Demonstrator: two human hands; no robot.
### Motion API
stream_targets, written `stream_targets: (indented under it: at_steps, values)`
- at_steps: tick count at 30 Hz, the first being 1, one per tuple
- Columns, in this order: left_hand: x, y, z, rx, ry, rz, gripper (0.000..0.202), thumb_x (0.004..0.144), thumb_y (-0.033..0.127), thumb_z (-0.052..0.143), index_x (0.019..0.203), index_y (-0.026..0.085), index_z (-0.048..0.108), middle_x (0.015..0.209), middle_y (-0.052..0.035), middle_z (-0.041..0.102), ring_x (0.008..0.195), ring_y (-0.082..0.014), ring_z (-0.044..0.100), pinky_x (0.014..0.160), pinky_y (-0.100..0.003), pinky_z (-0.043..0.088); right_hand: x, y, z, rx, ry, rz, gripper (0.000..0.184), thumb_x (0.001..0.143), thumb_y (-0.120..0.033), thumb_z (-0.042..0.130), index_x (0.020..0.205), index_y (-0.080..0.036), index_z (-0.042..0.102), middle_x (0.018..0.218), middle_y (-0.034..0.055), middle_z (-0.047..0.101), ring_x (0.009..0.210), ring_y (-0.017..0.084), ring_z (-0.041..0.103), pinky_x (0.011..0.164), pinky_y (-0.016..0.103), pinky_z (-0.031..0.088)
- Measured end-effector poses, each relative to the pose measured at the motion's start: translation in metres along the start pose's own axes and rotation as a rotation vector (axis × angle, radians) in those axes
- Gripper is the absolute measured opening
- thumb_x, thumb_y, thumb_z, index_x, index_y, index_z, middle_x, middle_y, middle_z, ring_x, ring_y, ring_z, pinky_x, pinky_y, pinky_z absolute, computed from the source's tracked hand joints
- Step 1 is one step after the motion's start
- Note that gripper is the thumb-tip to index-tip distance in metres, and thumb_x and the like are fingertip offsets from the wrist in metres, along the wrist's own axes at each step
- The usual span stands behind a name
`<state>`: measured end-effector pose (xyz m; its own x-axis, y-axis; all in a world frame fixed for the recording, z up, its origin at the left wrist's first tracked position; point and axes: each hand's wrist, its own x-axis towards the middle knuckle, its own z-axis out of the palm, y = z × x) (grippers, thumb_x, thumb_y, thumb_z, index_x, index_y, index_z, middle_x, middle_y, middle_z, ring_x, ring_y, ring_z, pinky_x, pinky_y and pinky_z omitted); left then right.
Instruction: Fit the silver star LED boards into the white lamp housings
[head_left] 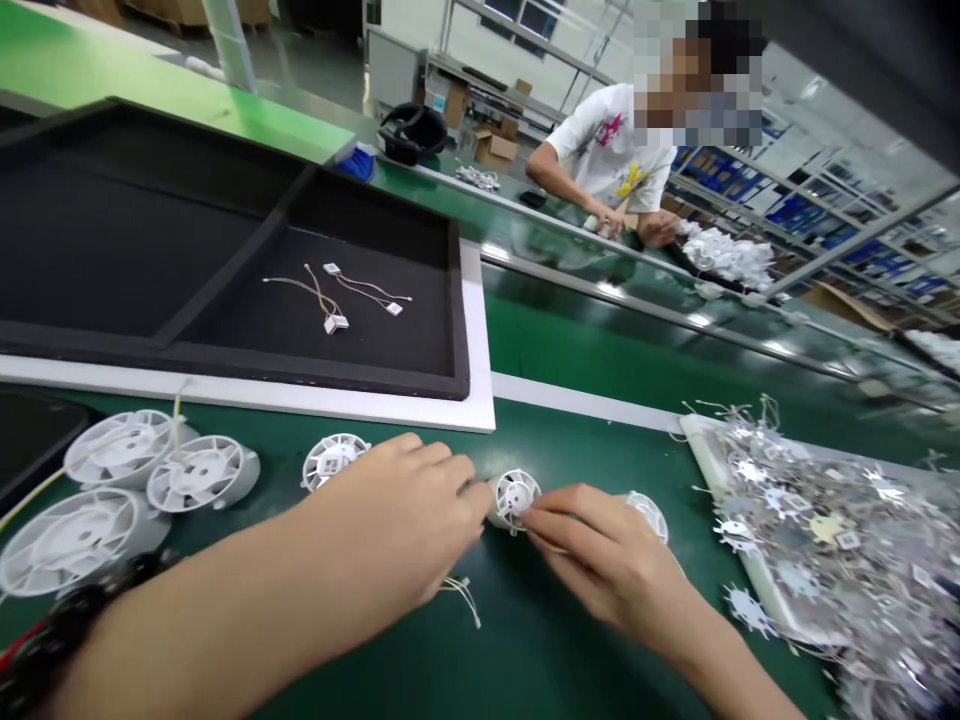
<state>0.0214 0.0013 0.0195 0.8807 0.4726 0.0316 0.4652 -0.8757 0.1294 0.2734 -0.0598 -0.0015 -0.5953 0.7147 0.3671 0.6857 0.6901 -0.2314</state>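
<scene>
Low over the green bench, a small round white fan housing (515, 497) with spokes faces me. My left hand (420, 510) is closed, its fingertips gripping the housing's left side. At the lower right of its rim, my right hand (600, 545) pinches a thin wire (551, 546) with thumb and fingers together. Another white fan housing (334, 458) stands partly hidden behind my left hand, and one more (649, 516) shows behind my right. Below my left palm, thin wires with small connectors (466, 598) stick out; their other ends are hidden.
Larger white fan housings (202, 472) stand at the left. A black divided tray (382, 365) holds several wired white pieces (336, 322). At the right lies a heap of wired, spiky silvery parts (847, 540). Across the bench a person in a white shirt (600, 140) handles items beside a white pile (727, 250).
</scene>
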Motion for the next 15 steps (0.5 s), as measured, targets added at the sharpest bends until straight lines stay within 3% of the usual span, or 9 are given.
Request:
stream_targets:
  at_steps: [3, 7, 9, 12, 15]
  values:
    - [0.022, -0.001, 0.004, 0.035, -0.127, -0.016, 0.035, 0.086, 0.013, 0.076, 0.119, 0.014, 0.067, 0.122, -0.0121, 0.075, 0.099, -0.0308, 0.073, 0.074, -0.039, 0.053, -0.001, -0.011, 0.008, 0.057, 0.052, 0.043, 0.016, 0.101, -0.009, 0.056, 0.108, -0.013, 0.071, 0.102, 0.011, 0.079, 0.083, 0.019, 0.074, 0.07, 0.03, 0.062]
    - [0.04, 0.001, 0.007, -0.05, -0.162, 0.105, 0.057, 0.086, 0.002, 0.071, 0.139, 0.014, 0.056, 0.152, -0.015, 0.058, 0.125, -0.0305, 0.065, 0.086, -0.037, 0.053, -0.002, -0.027, 0.021, 0.088, 0.161, 0.057, 0.017, 0.098, -0.006, 0.059, 0.106, -0.012, 0.072, 0.103, 0.0087, 0.08, 0.096, 0.021, 0.075, 0.09, 0.035, 0.061]
    - [0.044, 0.0, 0.008, -0.122, -0.2, 0.161, 0.051, 0.083, -0.001, 0.071, 0.13, 0.018, 0.062, 0.144, -0.0088, 0.064, 0.117, -0.0269, 0.068, 0.083, -0.035, 0.052, -0.003, -0.033, 0.026, 0.09, 0.214, 0.07, 0.016, 0.097, -0.006, 0.06, 0.104, -0.013, 0.073, 0.101, 0.0068, 0.081, 0.096, 0.021, 0.075, 0.09, 0.036, 0.059]
    - [0.05, -0.001, 0.005, -0.178, -0.258, 0.17, 0.031, 0.085, 0.004, 0.072, 0.11, 0.022, 0.067, 0.111, -0.0004, 0.073, 0.088, -0.0232, 0.072, 0.068, -0.034, 0.048, -0.007, -0.039, 0.031, 0.058, 0.262, 0.066, 0.016, 0.098, -0.008, 0.059, 0.101, -0.013, 0.074, 0.1, 0.0061, 0.082, 0.096, 0.02, 0.075, 0.091, 0.035, 0.058]
    - [0.055, -0.001, -0.004, -0.114, -0.341, 0.063, 0.021, 0.09, 0.012, 0.073, 0.109, 0.019, 0.066, 0.102, -0.0034, 0.071, 0.085, -0.0268, 0.072, 0.065, -0.036, 0.046, -0.013, -0.039, 0.036, 0.006, 0.226, 0.015, 0.016, 0.1, -0.011, 0.058, 0.1, -0.013, 0.074, 0.102, 0.0058, 0.083, 0.097, 0.019, 0.075, 0.095, 0.034, 0.056]
